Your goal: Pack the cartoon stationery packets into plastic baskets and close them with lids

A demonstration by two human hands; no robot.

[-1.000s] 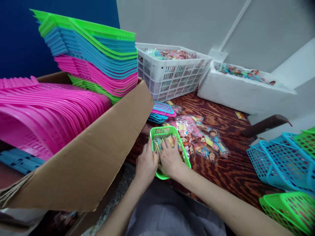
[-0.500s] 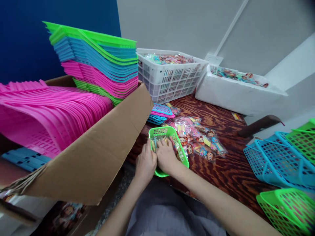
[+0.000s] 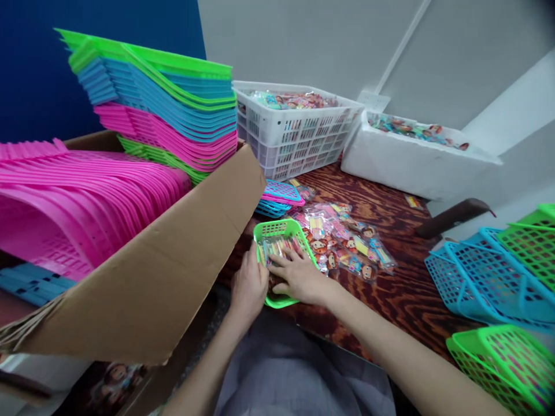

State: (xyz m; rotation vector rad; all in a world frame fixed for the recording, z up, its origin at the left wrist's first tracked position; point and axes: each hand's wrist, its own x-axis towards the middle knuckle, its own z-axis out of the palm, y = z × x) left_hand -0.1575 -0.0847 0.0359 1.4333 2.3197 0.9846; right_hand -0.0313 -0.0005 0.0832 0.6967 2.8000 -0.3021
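A small bright green plastic basket (image 3: 282, 303) stands at the near edge of the table, in the middle of the view. Inside it, small flat colourful packets (image 3: 276, 248) are lined up in clear wrapping. My left hand (image 3: 250, 282) is closed round the basket's left rim. Spread fingers of my right hand (image 3: 301, 278) rest on the packets within the basket, and the palm hides part of them and of the right rim. Just beyond the basket, loose doll-figure packets (image 3: 347, 242) lie in a shallow heap.
Left, a cardboard box (image 3: 143, 271) holds stacked pink baskets (image 3: 108, 196) and other coloured ones. Behind are a white crate (image 3: 299, 127) and a foam box (image 3: 416, 156) of packets. Blue baskets (image 3: 489, 277) and a green basket (image 3: 498, 364) stand right, near a brown handle-like object (image 3: 455, 218).
My right hand has drawn back from deep between the packets, and its fingers have spread out over them. The left hand stays at the rim. The whole view has shifted slightly.
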